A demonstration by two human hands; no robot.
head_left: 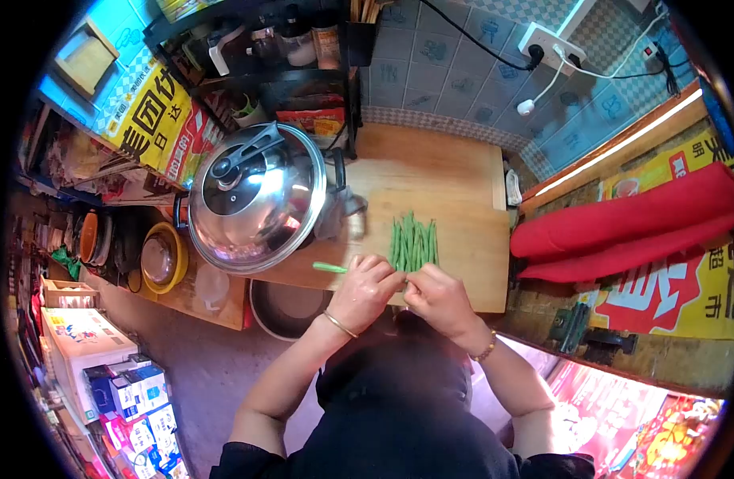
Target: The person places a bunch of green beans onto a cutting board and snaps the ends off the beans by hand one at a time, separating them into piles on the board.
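My left hand (pixel 361 294) is closed around a slim, light green bean (pixel 329 267), whose end sticks out to the left past the knuckles. The fingertips of my right hand (pixel 439 297) are pinched together and meet those of my left hand. Anything between the right fingers is hidden. Just beyond both hands, a bunch of green beans (pixel 413 242) lies side by side on a wooden cutting board (pixel 471 247). Both hands are over the board's near edge.
A large lidded steel pot (pixel 259 203) stands left of the board, near a crumpled grey cloth (pixel 332 214). Below is a round pan (pixel 283 307). A yellow basin (pixel 166 257) sits farther left. Red folded fabric (pixel 622 227) lies right. A power strip (pixel 549 49) hangs on the tiled wall.
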